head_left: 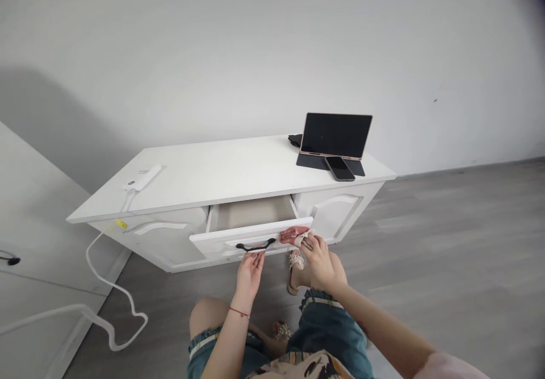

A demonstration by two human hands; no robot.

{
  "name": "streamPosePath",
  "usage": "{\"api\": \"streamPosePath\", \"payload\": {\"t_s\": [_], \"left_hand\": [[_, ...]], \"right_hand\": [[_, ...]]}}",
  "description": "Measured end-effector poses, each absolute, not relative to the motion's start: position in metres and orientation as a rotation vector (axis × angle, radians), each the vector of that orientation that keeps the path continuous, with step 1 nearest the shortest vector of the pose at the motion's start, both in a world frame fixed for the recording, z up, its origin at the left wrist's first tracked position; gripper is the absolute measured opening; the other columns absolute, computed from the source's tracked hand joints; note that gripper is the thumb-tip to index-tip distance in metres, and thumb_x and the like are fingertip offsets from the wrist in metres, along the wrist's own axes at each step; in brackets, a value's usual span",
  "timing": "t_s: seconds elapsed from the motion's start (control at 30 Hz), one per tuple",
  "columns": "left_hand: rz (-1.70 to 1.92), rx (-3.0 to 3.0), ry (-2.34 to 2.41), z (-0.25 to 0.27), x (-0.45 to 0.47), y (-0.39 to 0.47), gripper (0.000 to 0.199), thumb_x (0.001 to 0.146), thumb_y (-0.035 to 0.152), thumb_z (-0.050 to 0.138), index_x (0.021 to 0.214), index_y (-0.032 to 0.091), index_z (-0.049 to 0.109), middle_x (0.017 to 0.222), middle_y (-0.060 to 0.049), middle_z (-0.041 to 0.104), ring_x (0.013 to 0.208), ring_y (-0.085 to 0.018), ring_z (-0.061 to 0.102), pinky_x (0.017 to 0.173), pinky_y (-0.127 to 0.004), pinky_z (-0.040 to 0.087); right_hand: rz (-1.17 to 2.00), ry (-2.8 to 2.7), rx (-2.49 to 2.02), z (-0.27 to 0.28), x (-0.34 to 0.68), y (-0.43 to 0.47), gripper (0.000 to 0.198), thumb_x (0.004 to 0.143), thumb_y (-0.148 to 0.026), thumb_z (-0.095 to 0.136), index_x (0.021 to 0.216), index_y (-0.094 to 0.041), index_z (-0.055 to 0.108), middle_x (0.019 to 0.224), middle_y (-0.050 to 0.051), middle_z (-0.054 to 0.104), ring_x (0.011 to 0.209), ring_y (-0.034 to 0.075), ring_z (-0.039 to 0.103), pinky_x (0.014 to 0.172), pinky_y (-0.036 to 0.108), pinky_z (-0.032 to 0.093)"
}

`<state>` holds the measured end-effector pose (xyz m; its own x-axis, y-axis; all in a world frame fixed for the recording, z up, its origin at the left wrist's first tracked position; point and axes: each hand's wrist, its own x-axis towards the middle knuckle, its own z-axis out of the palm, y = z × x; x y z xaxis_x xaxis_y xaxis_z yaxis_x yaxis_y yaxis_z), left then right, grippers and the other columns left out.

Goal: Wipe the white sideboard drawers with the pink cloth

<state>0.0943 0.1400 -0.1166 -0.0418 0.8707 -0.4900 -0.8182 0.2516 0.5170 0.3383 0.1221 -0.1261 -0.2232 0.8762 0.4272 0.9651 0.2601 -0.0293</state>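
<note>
A white drawer [251, 230] stands pulled partway out of the cabinet, and its visible inside is bare. My left hand [250, 277] is at the black drawer handle [256, 246] from below, fingers curled up against it; the fingertips are partly hidden. In my right hand [317, 258] is a folded pink and white cloth [293, 234], pinched between the fingers. The cloth lies against the right end of the drawer front, beside the handle.
On the white cabinet top [221, 166] stand a tablet [336, 134] in a dark folding cover and a phone [339, 169]. A white power strip [142, 179] lies at the left, its cable [108, 279] hanging down to the floor. Grey floor [434, 254] stretches to the right.
</note>
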Motion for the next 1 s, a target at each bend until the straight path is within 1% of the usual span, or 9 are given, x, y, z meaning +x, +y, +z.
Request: {"api": "streamPosePath", "payload": {"t_s": [0.07, 0.13, 0.23, 0.37, 0.5, 0.67, 0.77, 0.83, 1.0], "left_hand": [[1.363, 0.074, 0.856, -0.115, 0.094, 0.139, 0.025, 0.073, -0.004, 0.054, 0.067, 0.02, 0.061, 0.077, -0.004, 0.074, 0.088, -0.016, 0.073, 0.096, -0.032, 0.055], [1.356, 0.069, 0.857, -0.113, 0.093, 0.139, 0.024, 0.073, -0.003, 0.055, 0.068, 0.019, 0.062, 0.078, -0.004, 0.075, 0.087, -0.017, 0.073, 0.095, -0.032, 0.055], [1.336, 0.071, 0.849, -0.111, 0.092, 0.138, 0.024, 0.073, -0.003, 0.055, 0.069, 0.019, 0.062, 0.08, -0.005, 0.075, 0.089, -0.017, 0.073, 0.094, -0.031, 0.055], [1.305, 0.053, 0.851, -0.111, 0.089, 0.138, 0.021, 0.077, 0.003, 0.052, 0.072, 0.019, 0.065, 0.082, -0.006, 0.076, 0.088, -0.018, 0.073, 0.09, -0.031, 0.055], [1.289, 0.035, 0.911, -0.115, 0.081, 0.137, 0.027, 0.083, 0.01, 0.045, 0.074, 0.018, 0.069, 0.087, -0.01, 0.076, 0.086, -0.017, 0.072, 0.089, -0.031, 0.054], [1.468, 0.064, 1.087, -0.13, 0.053, 0.125, 0.03, 0.087, 0.018, 0.045, 0.079, 0.018, 0.073, 0.095, -0.01, 0.076, 0.094, -0.016, 0.07, 0.098, -0.029, 0.047], [1.557, 0.036, 1.162, -0.143, 0.031, 0.114, 0.031, 0.088, 0.018, 0.044, 0.075, 0.019, 0.073, 0.093, -0.009, 0.076, 0.092, -0.015, 0.07, 0.098, -0.028, 0.047], [1.573, -0.007, 1.194, -0.151, 0.018, 0.108, 0.032, 0.087, 0.018, 0.044, 0.074, 0.019, 0.072, 0.09, -0.009, 0.076, 0.088, -0.015, 0.071, 0.096, -0.029, 0.049], [1.542, -0.073, 1.18, -0.168, 0.007, 0.096, 0.027, 0.083, 0.017, 0.044, 0.072, 0.019, 0.069, 0.073, -0.006, 0.072, 0.075, -0.017, 0.071, 0.084, -0.029, 0.056]], "right_hand": [[-0.263, -2.083, -1.665, -0.141, 0.327, 0.123, 0.05, 0.076, -0.017, 0.063, 0.124, -0.031, 0.065, 0.129, 0.012, 0.05, 0.114, 0.032, 0.043, 0.096, 0.047, 0.043], [-0.194, -1.927, -1.637, -0.158, 0.31, 0.126, 0.05, 0.077, -0.012, 0.054, 0.122, -0.03, 0.064, 0.124, 0.012, 0.049, 0.11, 0.03, 0.047, 0.094, 0.046, 0.046], [-0.08, -1.639, -1.624, -0.177, 0.279, 0.129, 0.051, 0.079, -0.009, 0.043, 0.126, -0.024, 0.055, 0.121, 0.013, 0.045, 0.109, 0.029, 0.052, 0.089, 0.046, 0.05], [0.173, -1.512, -1.606, -0.184, 0.232, 0.13, 0.046, 0.082, -0.016, 0.046, 0.127, -0.019, 0.042, 0.123, 0.016, 0.043, 0.118, 0.03, 0.052, 0.095, 0.046, 0.048], [0.42, -1.39, -1.492, -0.182, 0.19, 0.13, 0.041, 0.08, -0.023, 0.05, 0.118, -0.019, 0.036, 0.114, 0.014, 0.048, 0.109, 0.028, 0.053, 0.098, 0.047, 0.045], [0.496, -1.212, -1.458, -0.183, 0.153, 0.127, 0.036, 0.08, -0.027, 0.051, 0.112, -0.022, 0.033, 0.108, 0.012, 0.048, 0.104, 0.028, 0.05, 0.094, 0.046, 0.045], [0.514, -1.151, -1.564, -0.176, 0.135, 0.125, 0.029, 0.084, -0.03, 0.047, 0.107, -0.022, 0.033, 0.107, 0.012, 0.046, 0.103, 0.028, 0.048, 0.094, 0.045, 0.043], [0.549, -1.057, -1.581, -0.167, 0.123, 0.122, 0.028, 0.083, -0.031, 0.048, 0.105, -0.023, 0.033, 0.107, 0.012, 0.045, 0.103, 0.028, 0.047, 0.095, 0.045, 0.041], [0.852, -0.897, -1.447, -0.137, 0.091, 0.115, 0.034, 0.073, -0.03, 0.057, 0.1, -0.023, 0.037, 0.105, 0.009, 0.045, 0.1, 0.026, 0.046, 0.096, 0.046, 0.04]]}}
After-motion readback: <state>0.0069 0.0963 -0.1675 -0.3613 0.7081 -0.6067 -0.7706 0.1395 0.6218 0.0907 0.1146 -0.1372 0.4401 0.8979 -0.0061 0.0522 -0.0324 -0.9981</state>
